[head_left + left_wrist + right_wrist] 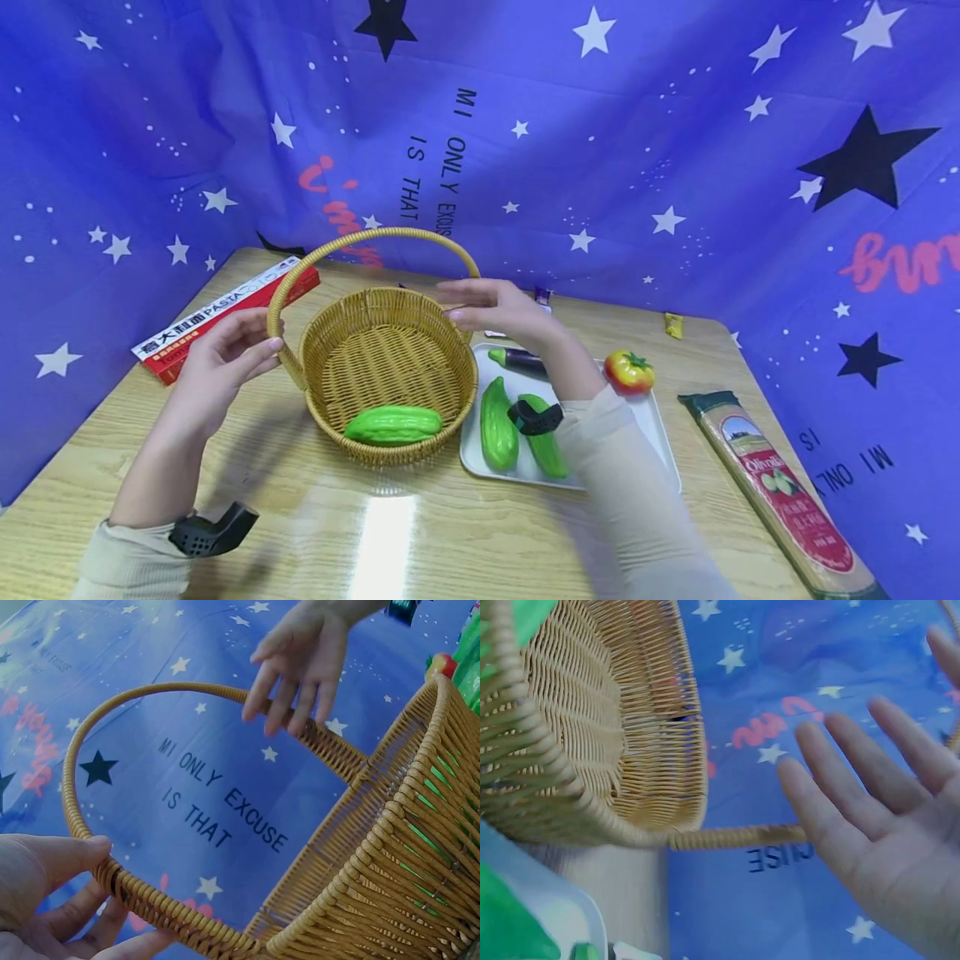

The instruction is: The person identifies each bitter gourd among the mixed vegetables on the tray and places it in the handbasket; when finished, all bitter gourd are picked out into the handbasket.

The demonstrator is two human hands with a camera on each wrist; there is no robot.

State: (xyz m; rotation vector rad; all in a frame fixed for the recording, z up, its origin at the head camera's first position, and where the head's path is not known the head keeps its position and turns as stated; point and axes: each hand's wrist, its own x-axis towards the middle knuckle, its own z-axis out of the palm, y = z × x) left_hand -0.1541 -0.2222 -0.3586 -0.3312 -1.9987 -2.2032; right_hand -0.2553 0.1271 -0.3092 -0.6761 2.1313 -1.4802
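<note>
A round wicker basket [386, 358] with a tall arched handle [375, 233] stands on the table, a green toy bitter gourd [393, 425] lying inside near its front wall. My left hand [225, 350] holds the handle low on its left side; in the left wrist view the thumb [90, 851] lies against the wrapped cane. On the other side, my right hand [498, 308] is near the handle's right side with fingers extended. The right wrist view shows its spread fingers [847, 780] and open palm, nothing gripped.
Right of the basket, a white tray [468, 458] bears a toy eggplant [521, 361], two green toy vegetables [498, 425] and a red-yellow toy tomato [628, 372]. A red pasta box [225, 317] lies back left. A pasta packet [787, 492] lies far right, a yellow wrapper [673, 325] behind.
</note>
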